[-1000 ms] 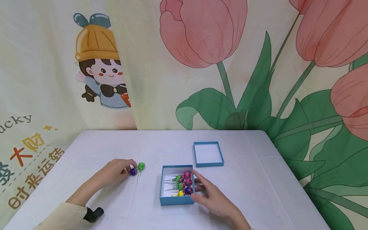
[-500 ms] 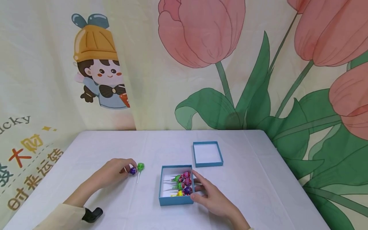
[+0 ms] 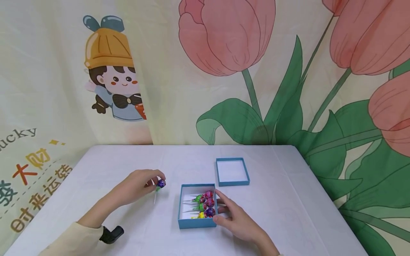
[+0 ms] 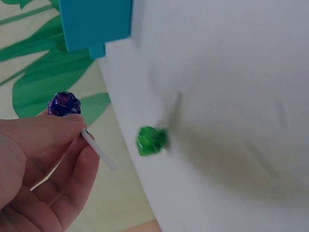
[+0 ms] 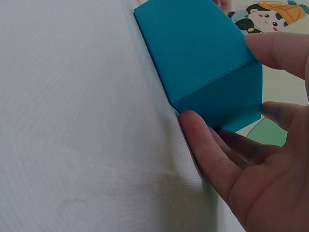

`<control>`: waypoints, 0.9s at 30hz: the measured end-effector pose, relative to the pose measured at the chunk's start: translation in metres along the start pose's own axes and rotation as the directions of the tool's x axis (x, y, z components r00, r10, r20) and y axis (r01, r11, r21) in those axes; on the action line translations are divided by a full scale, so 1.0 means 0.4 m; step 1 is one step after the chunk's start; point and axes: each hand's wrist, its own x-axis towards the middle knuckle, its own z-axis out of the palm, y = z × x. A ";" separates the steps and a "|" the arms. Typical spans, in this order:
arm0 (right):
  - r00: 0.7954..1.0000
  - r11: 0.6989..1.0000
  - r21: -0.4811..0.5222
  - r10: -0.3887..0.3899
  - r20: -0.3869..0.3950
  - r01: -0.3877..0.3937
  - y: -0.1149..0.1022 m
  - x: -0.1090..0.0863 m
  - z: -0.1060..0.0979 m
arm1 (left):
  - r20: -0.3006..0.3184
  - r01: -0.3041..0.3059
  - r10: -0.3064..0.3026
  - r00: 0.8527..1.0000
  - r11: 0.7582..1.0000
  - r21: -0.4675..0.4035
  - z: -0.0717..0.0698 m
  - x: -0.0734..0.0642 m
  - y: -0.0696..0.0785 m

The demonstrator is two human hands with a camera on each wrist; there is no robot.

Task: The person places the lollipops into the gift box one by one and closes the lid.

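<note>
One purple lollipop (image 4: 64, 103) is sitting between the thumb and fingers of the left hand (image 3: 139, 186), left of centre in the lower half of the head view. That hand is pinching it close to the wrapped ball, its white stick (image 4: 100, 152) slanting toward the lower right in the left wrist view; holding it there is probably giving firmer control than the thin stick alone would. Just beside it in that view, a green lollipop (image 4: 151, 140) is lying on the white tabletop (image 3: 275, 199), showing apart from the fingers, while in the head view the two candies are overlapping.

At the lower centre of the head view, a lidless blue box (image 3: 196, 224) is standing on the table, and the right hand (image 3: 235, 218) is gripping its right end, thumb at the near corner and other fingers against the side wall. Such a hold is presumably steadying the box against nudges. Inside, several boxed lollipops (image 3: 209, 202) are lying in rows, balls sitting along the right and sticks pointing left, an order that is likely saving room and preventing tangles. Above and right of the box, the blue lid (image 3: 234, 184) is resting hollow side up, apparently leaving the box's mouth reachable from the left.
</note>
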 end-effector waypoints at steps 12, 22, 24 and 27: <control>1.000 1.000 0.004 -0.003 0.003 0.003 -0.002 -0.001 0.001 | -0.001 -0.086 0.086 0.996 0.996 -0.034 0.022 0.057 0.106; 1.000 1.000 0.022 0.016 0.004 -0.016 -0.004 -0.004 0.003 | 0.035 -0.136 0.138 0.990 0.989 -0.052 0.054 0.085 0.178; 1.000 1.000 0.024 0.016 0.006 -0.016 -0.005 -0.004 0.003 | 0.034 -0.156 0.158 0.987 0.986 -0.060 0.060 0.089 0.189; 1.000 1.000 0.022 0.011 0.009 -0.011 -0.004 -0.002 0.002 | 0.030 -0.185 0.188 0.982 0.980 -0.068 0.067 0.095 0.205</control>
